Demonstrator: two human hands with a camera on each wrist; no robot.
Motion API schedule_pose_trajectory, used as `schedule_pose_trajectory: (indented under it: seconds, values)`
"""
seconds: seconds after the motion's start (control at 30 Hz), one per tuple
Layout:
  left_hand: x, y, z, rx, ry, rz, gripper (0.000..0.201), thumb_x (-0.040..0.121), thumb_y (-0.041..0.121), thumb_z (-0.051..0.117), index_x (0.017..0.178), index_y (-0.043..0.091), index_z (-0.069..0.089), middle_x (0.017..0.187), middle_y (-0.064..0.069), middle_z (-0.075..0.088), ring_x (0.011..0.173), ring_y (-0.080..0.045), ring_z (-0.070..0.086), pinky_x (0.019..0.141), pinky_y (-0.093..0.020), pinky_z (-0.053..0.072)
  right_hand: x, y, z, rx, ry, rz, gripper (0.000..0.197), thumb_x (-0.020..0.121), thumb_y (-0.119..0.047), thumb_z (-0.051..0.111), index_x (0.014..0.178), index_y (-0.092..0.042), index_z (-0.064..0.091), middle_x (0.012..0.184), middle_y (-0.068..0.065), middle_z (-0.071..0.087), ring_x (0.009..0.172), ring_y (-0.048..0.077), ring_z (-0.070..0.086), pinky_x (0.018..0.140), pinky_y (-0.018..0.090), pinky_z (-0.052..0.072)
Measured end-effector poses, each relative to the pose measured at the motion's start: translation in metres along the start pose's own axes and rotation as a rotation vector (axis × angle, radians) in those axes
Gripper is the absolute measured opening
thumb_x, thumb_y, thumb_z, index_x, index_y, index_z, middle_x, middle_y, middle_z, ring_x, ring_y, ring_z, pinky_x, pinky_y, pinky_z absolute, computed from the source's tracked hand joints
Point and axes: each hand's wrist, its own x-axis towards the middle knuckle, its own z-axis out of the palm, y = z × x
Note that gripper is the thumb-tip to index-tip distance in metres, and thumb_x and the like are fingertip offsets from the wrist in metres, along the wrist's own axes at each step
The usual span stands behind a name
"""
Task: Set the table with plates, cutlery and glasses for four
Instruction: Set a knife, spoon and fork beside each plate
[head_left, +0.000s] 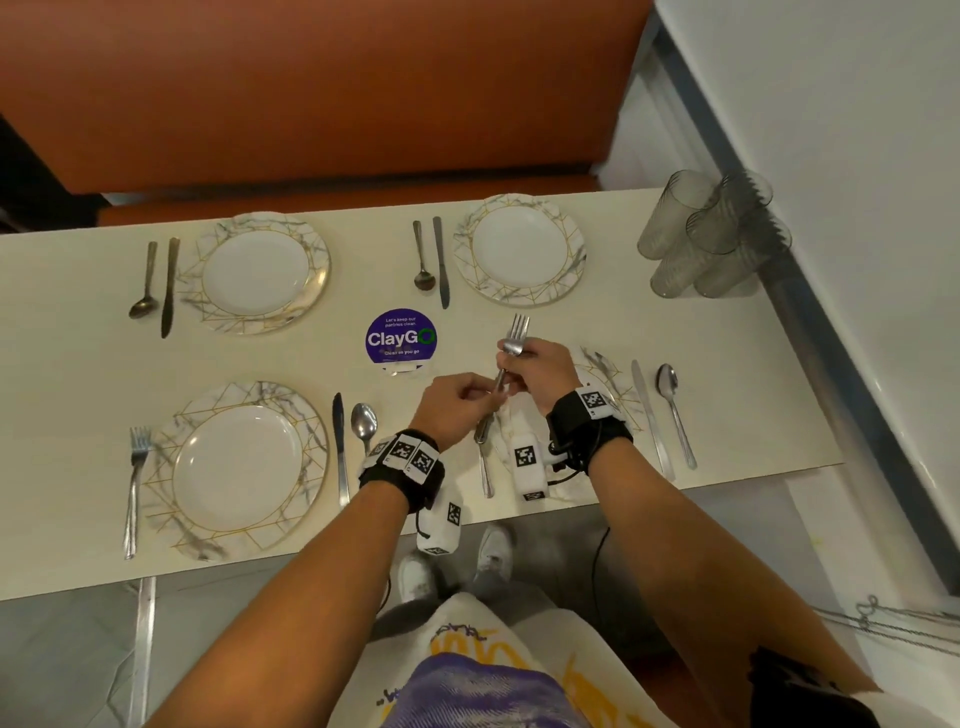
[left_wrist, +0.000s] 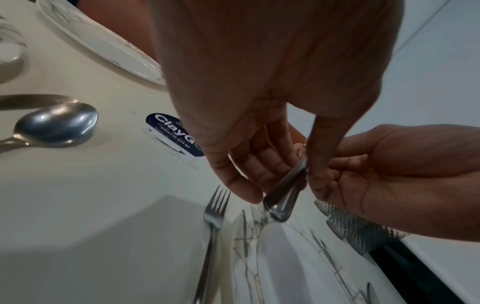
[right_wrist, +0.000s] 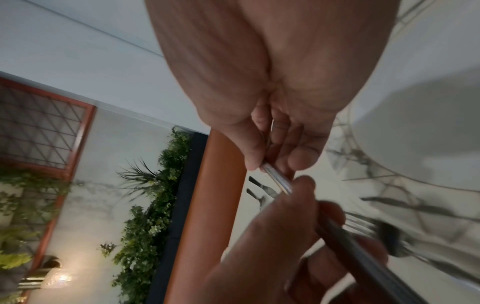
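Four marbled plates lie on the cream table (head_left: 78, 364): far left (head_left: 318, 270), far right (head_left: 571, 249), near left (head_left: 311, 431), and near right (head_left: 602, 369), mostly hidden by my wrists. Above that last plate both hands hold what look like two stacked forks (head_left: 519, 327), tines pointing away. My right hand (head_left: 511, 358) grips them near the neck (right_wrist: 275, 164). My left hand (head_left: 491, 392) pinches the handles (left_wrist: 283, 181). Another fork (head_left: 485, 473) lies left of the near right plate, and one (head_left: 136, 467) lies left of the near left plate.
Each plate has a knife and spoon beside it, such as the pair (head_left: 665, 410) at the near right. Several clear glasses (head_left: 711, 234) stand clustered at the far right corner by the wall. A purple sticker (head_left: 400, 338) marks the table's middle. An orange bench (head_left: 311, 93) runs behind.
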Motion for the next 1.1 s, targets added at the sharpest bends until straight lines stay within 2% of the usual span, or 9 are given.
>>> schedule_pose_trajectory:
  seconds: [0.07, 0.2, 0.3, 0.43, 0.6, 0.73, 0.87, 0.97, 1.1]
  values:
    - [-0.001, 0.002, -0.011, -0.009, 0.014, 0.038, 0.012, 0.089, 0.026, 0.078, 0.099, 0.020, 0.081, 0.083, 0.002, 0.079, 0.083, -0.021, 0.075, 0.082, -0.040, 0.062, -0.001, -0.010, 0.000, 0.006, 0.000, -0.007, 0.019, 0.084, -0.004, 0.075, 0.103, -0.007, 0.075, 0.082, 0.011, 0.073, 0.071, 0.026, 0.070, 0.067, 0.038, 0.056]
    - [-0.010, 0.010, -0.043, -0.082, -0.003, 0.049, 0.014, 0.088, 0.020, 0.081, 0.098, 0.012, 0.082, 0.072, -0.003, 0.076, 0.063, -0.014, 0.064, 0.066, -0.029, 0.053, -0.009, -0.021, -0.005, 0.027, 0.010, -0.023, 0.016, 0.077, -0.008, 0.084, 0.092, -0.007, 0.077, 0.081, 0.011, 0.075, 0.068, 0.021, 0.068, 0.066, 0.035, 0.053]
    - [-0.015, 0.019, -0.070, -0.240, 0.015, 0.021, 0.023, 0.084, 0.018, 0.085, 0.105, 0.010, 0.080, 0.094, -0.009, 0.080, 0.077, -0.018, 0.072, 0.077, -0.034, 0.059, -0.021, -0.024, -0.007, 0.061, 0.011, -0.053, 0.022, 0.075, -0.018, 0.087, 0.092, -0.008, 0.078, 0.089, 0.014, 0.077, 0.074, 0.021, 0.067, 0.066, 0.033, 0.051]
    - [-0.007, 0.040, -0.089, -0.554, 0.101, -0.001, 0.037, 0.081, -0.003, 0.083, 0.115, -0.008, 0.067, 0.098, -0.022, 0.076, 0.093, -0.035, 0.077, 0.087, -0.044, 0.063, -0.030, -0.030, -0.004, -0.091, -0.012, -0.135, 0.026, 0.078, -0.029, 0.085, 0.092, -0.007, 0.078, 0.087, 0.008, 0.078, 0.071, 0.015, 0.066, 0.061, 0.027, 0.051]
    - [0.021, 0.072, -0.083, -0.688, 0.097, 0.017, 0.010, 0.090, -0.010, 0.068, 0.100, -0.009, 0.067, 0.097, -0.027, 0.071, 0.091, -0.036, 0.074, 0.083, -0.047, 0.064, -0.019, -0.045, 0.002, -0.335, -0.033, -0.335, 0.011, 0.086, -0.027, 0.077, 0.089, -0.016, 0.077, 0.079, -0.001, 0.077, 0.072, 0.008, 0.070, 0.065, 0.021, 0.050]
    - [0.053, 0.092, -0.058, -0.686, 0.137, -0.008, 0.028, 0.090, -0.007, 0.070, 0.118, -0.009, 0.064, 0.097, -0.020, 0.073, 0.088, -0.032, 0.074, 0.076, -0.042, 0.064, -0.003, -0.060, -0.006, -0.464, -0.001, -0.432, 0.012, 0.086, -0.025, 0.078, 0.087, -0.013, 0.077, 0.069, -0.005, 0.073, 0.060, -0.004, 0.063, 0.062, 0.006, 0.042]
    - [0.085, 0.113, -0.031, -0.680, 0.156, -0.009, 0.029, 0.092, -0.003, 0.071, 0.120, 0.000, 0.065, 0.094, -0.014, 0.076, 0.081, -0.024, 0.075, 0.073, -0.037, 0.063, 0.030, -0.070, -0.037, -0.469, 0.055, -0.443, 0.008, 0.084, -0.025, 0.080, 0.082, -0.018, 0.078, 0.073, -0.009, 0.074, 0.068, 0.000, 0.067, 0.068, 0.013, 0.048]
    - [0.112, 0.130, -0.013, -0.646, 0.164, -0.023, 0.029, 0.094, 0.000, 0.070, 0.123, 0.002, 0.066, 0.094, -0.012, 0.077, 0.078, -0.018, 0.075, 0.071, -0.032, 0.062, 0.063, -0.077, -0.070, -0.417, 0.078, -0.421, 0.008, 0.082, -0.022, 0.081, 0.086, -0.015, 0.080, 0.076, -0.003, 0.076, 0.073, 0.012, 0.072, 0.075, 0.025, 0.057]
    - [0.146, 0.149, 0.005, -0.580, 0.200, -0.080, 0.028, 0.094, 0.000, 0.070, 0.122, 0.004, 0.067, 0.106, -0.018, 0.075, 0.081, -0.020, 0.071, 0.067, -0.028, 0.062, 0.117, -0.081, -0.114, -0.363, 0.193, -0.345, 0.012, 0.085, -0.019, 0.079, 0.095, -0.012, 0.081, 0.081, -0.002, 0.075, 0.069, 0.000, 0.069, 0.077, 0.023, 0.056]
